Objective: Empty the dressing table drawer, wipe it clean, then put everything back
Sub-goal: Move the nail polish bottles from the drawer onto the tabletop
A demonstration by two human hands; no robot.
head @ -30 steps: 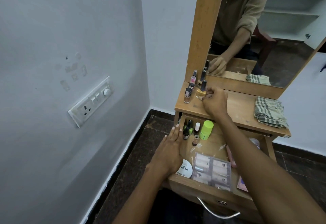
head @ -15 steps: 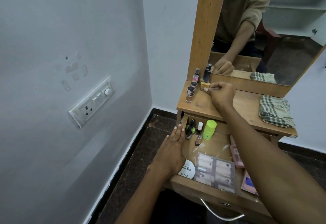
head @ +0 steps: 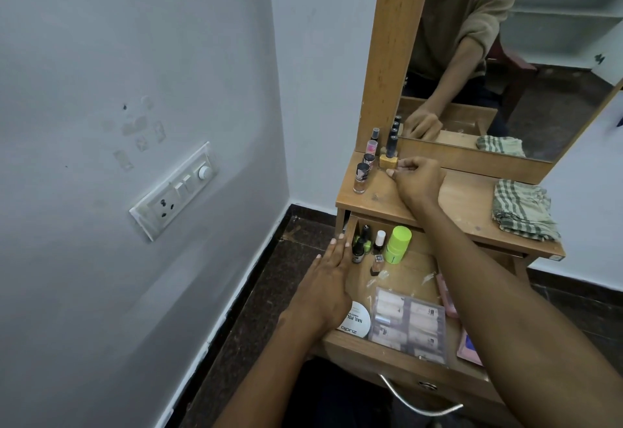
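Head view, stage: emptying, early.
Right hand (head: 416,179): fingertips pinching yellow bottle (head: 388,161) on tabletop (head: 462,198), beside three others.
Left hand (head: 332,279): flat, released, on drawer (head: 387,355) edge.
Left: green tube (head: 397,244), bottles, packets inside; cloth (head: 522,210) unused.

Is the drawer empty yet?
No. The drawer is pulled out and holds nail polish bottles, a green tube, a round tin and a clear packet.
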